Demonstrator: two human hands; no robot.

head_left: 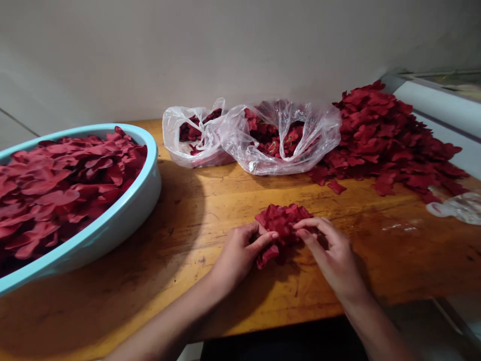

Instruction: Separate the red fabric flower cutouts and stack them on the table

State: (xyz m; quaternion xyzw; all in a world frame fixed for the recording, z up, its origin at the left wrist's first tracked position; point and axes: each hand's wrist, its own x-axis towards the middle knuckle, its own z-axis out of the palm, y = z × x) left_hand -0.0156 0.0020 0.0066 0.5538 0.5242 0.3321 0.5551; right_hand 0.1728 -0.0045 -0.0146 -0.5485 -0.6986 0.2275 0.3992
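Near the front of the wooden table, a bunch of dark red fabric petals point(280, 223) lies between my two hands. My left hand point(244, 248) pinches the bunch at its left side, thumb along the near edge. At the right side, my right hand point(330, 250) has thumb and forefinger closed together at the petals' edge. What sits between those right fingertips is too small to make out. One folded petal point(267, 256) hangs at the near left of the bunch, under my left thumb.
A light blue tub point(152, 165) heaped with red petals stands at left. Along the wall are a small plastic bag point(173, 145) and a larger plastic bag point(240, 145) of red pieces. A loose petal pile point(379, 135) and a clear plastic bag point(464, 206) lie at right on the table point(180, 260).
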